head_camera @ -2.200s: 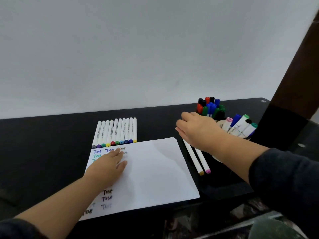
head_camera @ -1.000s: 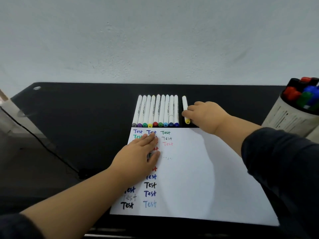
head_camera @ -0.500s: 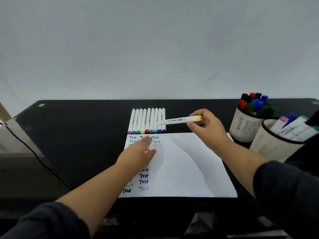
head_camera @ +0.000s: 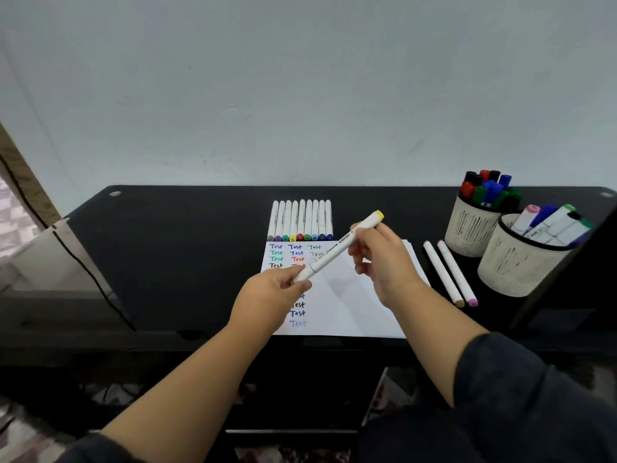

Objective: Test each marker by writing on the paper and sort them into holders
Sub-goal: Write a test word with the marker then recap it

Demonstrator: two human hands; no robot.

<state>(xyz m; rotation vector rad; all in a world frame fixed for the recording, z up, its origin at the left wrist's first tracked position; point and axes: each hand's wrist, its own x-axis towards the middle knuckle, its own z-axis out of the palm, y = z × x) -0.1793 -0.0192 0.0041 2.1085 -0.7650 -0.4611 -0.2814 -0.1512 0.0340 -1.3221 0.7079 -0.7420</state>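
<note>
Now holding the light, stiff yellow marker [head_camera: 339, 249]: left hand [head_camera: 273, 292] pinching the cap end, right hand [head_camera: 384, 259] gripping the smooth barrel. Probably slippery; pull gently.

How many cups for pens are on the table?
2. One holder stands at the back right, full of dark-capped markers. The other holder stands just in front of it to the right, holding white markers.

A single head-worn wide-angle camera looks forward and down from above the near edge of the glossy black table [head_camera: 173, 248], close enough that both forearms fill the lower frame. It faces the plain pale wall [head_camera: 300, 88] behind the table's far edge.
</note>
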